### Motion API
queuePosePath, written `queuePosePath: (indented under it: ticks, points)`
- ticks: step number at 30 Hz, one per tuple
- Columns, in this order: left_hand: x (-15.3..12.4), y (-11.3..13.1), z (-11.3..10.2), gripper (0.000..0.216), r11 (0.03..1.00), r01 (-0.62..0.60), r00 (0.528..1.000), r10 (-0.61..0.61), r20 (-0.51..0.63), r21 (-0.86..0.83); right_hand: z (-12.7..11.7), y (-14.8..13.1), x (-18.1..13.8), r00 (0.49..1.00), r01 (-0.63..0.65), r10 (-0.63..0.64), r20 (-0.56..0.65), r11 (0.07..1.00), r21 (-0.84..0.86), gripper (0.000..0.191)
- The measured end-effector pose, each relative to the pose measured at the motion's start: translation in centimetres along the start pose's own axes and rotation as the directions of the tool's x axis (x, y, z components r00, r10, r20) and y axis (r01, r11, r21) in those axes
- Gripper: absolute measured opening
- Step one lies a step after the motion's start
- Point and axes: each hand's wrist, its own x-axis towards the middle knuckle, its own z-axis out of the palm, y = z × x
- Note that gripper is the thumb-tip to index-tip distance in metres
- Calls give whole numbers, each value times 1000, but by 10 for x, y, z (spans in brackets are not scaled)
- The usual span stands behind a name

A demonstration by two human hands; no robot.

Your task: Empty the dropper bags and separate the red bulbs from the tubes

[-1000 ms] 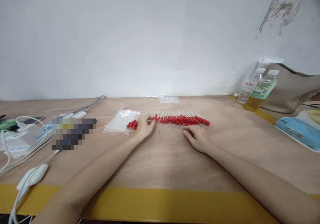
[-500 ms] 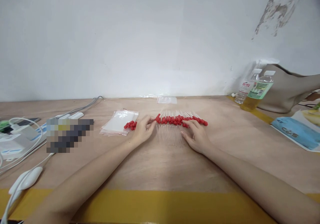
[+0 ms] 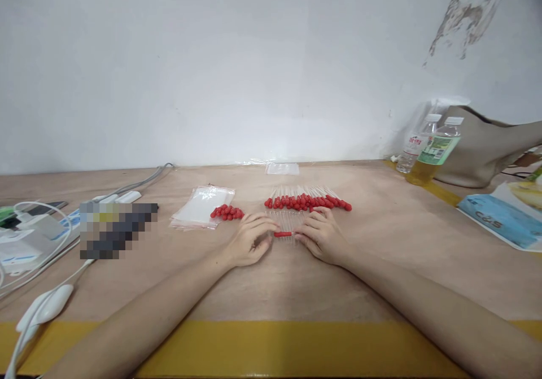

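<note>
My left hand [image 3: 253, 236] is closed, its fingertips pinching the left end of a small red rod-like piece [image 3: 283, 234]. My right hand [image 3: 324, 236] is closed too, with its fingertips at the other end of that piece, where a short clear part shows. The piece lies level between both hands, over a row of thin clear tubes [image 3: 288, 221] on the table. Just behind the tubes is a row of red-tipped sticks [image 3: 296, 201] with pale stems pointing to the wall. Beside my left hand sits a cluster of red tips [image 3: 226, 212], overlapping a stack of clear bags [image 3: 203, 201].
Another flat clear bag [image 3: 283, 169] lies near the wall. At right are two bottles [image 3: 436, 153], a grey-beige bag [image 3: 466, 147] and a blue tissue pack [image 3: 499, 218]. Chargers [image 3: 31, 243], cables and a white cable switch [image 3: 53, 305] occupy the left.
Both hands have come nearer to me from the red-tipped row and closer together. A red piece now spans between their fingertips. More of the left red cluster is uncovered.
</note>
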Motion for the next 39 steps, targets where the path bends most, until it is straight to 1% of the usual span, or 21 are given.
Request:
queuePosePath:
  ticks: [2,3,8,10,12,15,20,23,26,27,29,31,33,36,39]
  points:
    - [4,4,2,36,997,27,1000,-27,10,75,2,-3,1,1000,-7,7,6,1000,2,22]
    - [5,6,4,38,993,27,999,-28,15,111,2,-4,2,1000,-4,4,6,1000,3,21]
    - [12,9,16,18,966,-19,1000,20,0,256,6,-9,5,999,48,-49,-23,999,-22,21]
    - [12,9,17,19,950,-37,999,34,16,310,6,-9,5,996,68,-70,-48,997,-39,22]
    - [12,10,15,22,939,-54,998,37,57,340,6,-9,5,991,106,-109,-73,993,-51,22]
    - [12,12,11,25,940,-55,993,18,113,336,4,-9,4,981,167,-173,-90,983,-73,22]
    - [12,15,8,28,959,-29,987,-18,160,284,3,-7,5,955,277,-285,-83,956,-96,19]
    - [10,16,6,28,971,-20,987,-19,159,240,1,-7,4,929,348,-356,-96,933,-95,20]
    - [5,14,4,25,978,-33,991,5,136,204,-3,-4,1,917,374,-382,-113,923,-88,20]
    - [3,12,2,24,979,-27,992,2,123,203,-5,-2,-2,924,355,-363,-120,931,-85,20]
    - [-2,6,-1,25,974,22,995,-42,86,224,-8,6,-7,954,246,-257,-153,965,-87,18]
    - [-6,-2,-6,26,962,118,991,-131,36,247,-10,17,-11,979,73,-90,-186,993,-95,16]
    - [-8,-12,-13,26,944,233,972,-232,-32,232,-10,28,-15,982,-87,68,-177,991,-99,17]
    - [-7,-30,-24,24,911,377,923,-355,-150,165,-5,37,-17,970,-240,236,-53,967,-84,25]
    - [-6,-46,-34,28,873,480,864,-454,-219,83,-1,37,-16,944,-319,324,67,945,-72,30]
